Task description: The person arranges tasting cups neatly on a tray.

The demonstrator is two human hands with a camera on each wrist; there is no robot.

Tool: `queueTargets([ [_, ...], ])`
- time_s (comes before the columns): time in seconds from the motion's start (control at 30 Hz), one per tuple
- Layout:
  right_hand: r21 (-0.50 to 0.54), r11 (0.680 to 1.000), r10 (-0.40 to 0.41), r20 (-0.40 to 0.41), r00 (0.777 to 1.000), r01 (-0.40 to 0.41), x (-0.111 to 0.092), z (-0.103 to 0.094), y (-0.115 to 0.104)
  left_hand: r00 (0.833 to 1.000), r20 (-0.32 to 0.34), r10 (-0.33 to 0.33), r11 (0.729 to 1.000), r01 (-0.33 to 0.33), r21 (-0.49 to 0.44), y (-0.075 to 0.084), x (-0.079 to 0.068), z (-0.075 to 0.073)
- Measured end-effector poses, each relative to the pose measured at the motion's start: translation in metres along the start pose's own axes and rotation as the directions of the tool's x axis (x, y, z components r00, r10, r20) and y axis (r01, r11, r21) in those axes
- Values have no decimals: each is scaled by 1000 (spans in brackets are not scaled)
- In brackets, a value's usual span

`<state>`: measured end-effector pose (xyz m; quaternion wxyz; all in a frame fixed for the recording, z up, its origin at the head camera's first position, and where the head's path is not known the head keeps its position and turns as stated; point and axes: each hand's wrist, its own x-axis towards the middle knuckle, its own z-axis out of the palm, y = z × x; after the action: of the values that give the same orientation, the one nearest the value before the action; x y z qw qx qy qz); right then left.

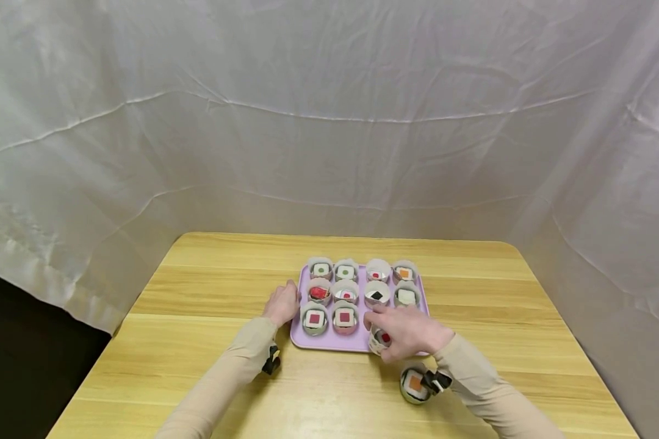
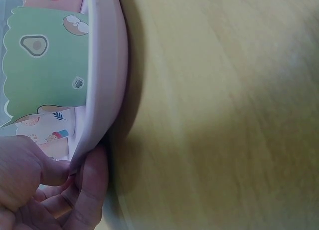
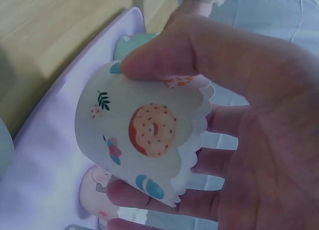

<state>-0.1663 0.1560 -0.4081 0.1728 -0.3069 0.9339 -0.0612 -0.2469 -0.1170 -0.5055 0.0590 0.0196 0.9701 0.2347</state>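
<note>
A lilac tray holds several paper baking cups, each with a toy sushi piece inside. At its left side my left hand pinches the raised rim between thumb and fingers. My right hand grips a white paper cup with a doughnut print over the tray's front right part. Thumb and fingers lie on opposite sides of that cup. A piece with a red centre shows inside it. Whether the cup's base touches the tray, I cannot tell.
Below my right wrist, a green cup with an orange-centred sushi piece stands on the wooden table, off the tray. Two front-left cups hold pieces with dark red squares. Pale curtains hang behind and beside the table.
</note>
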Motion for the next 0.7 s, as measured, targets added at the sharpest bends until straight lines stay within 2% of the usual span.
queueTargets([
  [0.23,-1,1000,13,-5,1000,-13,3,-2,2,1000,5,-9,1000,9,-2,0,0,0],
  [0.37,-37,999,15,-85,996,-18,7,-2,3,1000,12,-17,1000,17,-6,1,-1,-1],
  [0.53,-41,997,60,-212,976,-70,11,0,3,1000,17,-16,1000,17,-9,1,-2,-1],
  [0.7,-33,994,95,-262,960,-107,17,3,5,1000,11,-15,1000,15,-9,2,-3,-2],
])
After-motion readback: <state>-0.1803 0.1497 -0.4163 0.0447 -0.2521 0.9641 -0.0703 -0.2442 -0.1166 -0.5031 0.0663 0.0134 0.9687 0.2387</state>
